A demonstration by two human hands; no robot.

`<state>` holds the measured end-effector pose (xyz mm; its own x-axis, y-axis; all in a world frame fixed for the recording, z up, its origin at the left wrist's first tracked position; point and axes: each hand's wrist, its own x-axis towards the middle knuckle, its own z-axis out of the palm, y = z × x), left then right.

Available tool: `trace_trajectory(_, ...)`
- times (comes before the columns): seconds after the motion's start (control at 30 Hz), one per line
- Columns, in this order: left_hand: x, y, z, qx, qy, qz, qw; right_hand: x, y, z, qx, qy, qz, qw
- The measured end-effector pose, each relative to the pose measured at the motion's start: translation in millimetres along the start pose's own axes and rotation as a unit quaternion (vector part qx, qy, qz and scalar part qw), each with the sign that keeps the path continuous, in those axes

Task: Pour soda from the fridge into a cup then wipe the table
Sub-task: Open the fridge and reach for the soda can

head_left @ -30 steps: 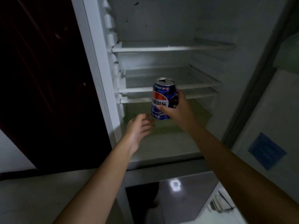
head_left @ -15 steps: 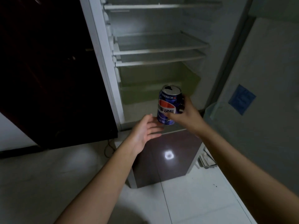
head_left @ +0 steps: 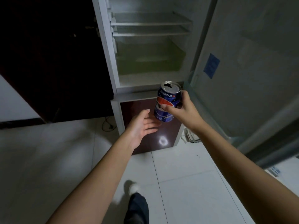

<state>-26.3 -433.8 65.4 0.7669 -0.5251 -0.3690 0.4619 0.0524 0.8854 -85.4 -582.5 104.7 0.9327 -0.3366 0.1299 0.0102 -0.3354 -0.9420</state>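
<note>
The right hand [head_left: 182,110] holds a blue aluminium soda can with a red and white logo [head_left: 167,102]; the thumb lies across the front of the can and the fingers are curled round its far side. The can is upright, only a little tilted, and its silver top shows a dark opening, so it seems to be already opened. The left hand [head_left: 143,126] is wide, with the palm turned up and the fingers relaxed, just beside the bottom of the can; I cannot tell if the fingertips touch it. Both bare arms reach forward from the lower edge of the view. Behind the hands stands a white fridge with its upper door open [head_left: 113,65]; inside I see pale wire-edged shelves [head_left: 150,24] and a greenish plastic drawer [head_left: 148,62], and no other drink is visible there. The inner side of the open white door [head_left: 242,54] is on the right and carries a small blue sticker [head_left: 211,65]. Under the open compartment is a dark glossy lower door [head_left: 145,143], which is closed. The floor is of light tiles [head_left: 186,175], and one foot in a pale shoe [head_left: 133,188] is seen below. As I judge it, the soda is taken out of the fridge, so the first part is done. No cup, no counter and no cloth are in view, so the pouring and the wiping are still left, and probably also the closing of the fridge door.
</note>
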Motion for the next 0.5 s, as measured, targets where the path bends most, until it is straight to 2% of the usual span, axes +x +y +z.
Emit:
trace_trajectory(0.37,-85,-40,12,0.045,-0.008,-0.019,0.999,-106,-12,-7,0.002,0.0,0.017,1.0)
trace_trajectory(0.5,-105,-51,18,0.061,-0.032,-0.033,0.997,-137,-12,-7,0.006,0.032,0.031,0.999)
